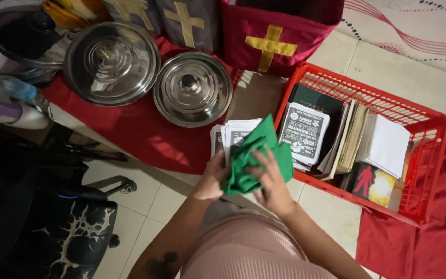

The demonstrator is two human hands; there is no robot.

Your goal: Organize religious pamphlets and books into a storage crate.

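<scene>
Both hands close on a crumpled green cloth, which sits just beside the near left corner of the red plastic crate. Held from the right, the cloth is pinned under the right hand, whose fingers lie spread over its lower folds and press down on it, so that the grip is full of fabric. From the other side the left hand curls around the cloth's left edge, thumb and fingers tucked against the bunch; its grip is narrow and also taken up by the cloth. Part of the cloth rises in a peak above the knuckles and leans toward the crate's left wall. Directly under and behind the cloth, just left of the crate, lies a stack of printed leaflets, which the cloth partly covers; whether the hands touch the paper I cannot tell. Inside the crate stand books and booklets, with a black-and-white leaflet on top at the crate's left end and a white-covered book toward its right. Left of the crate, two steel pot lids rest on a red cloth over the worktop. Behind the crate stands a red bag with a yellow cross.
</scene>
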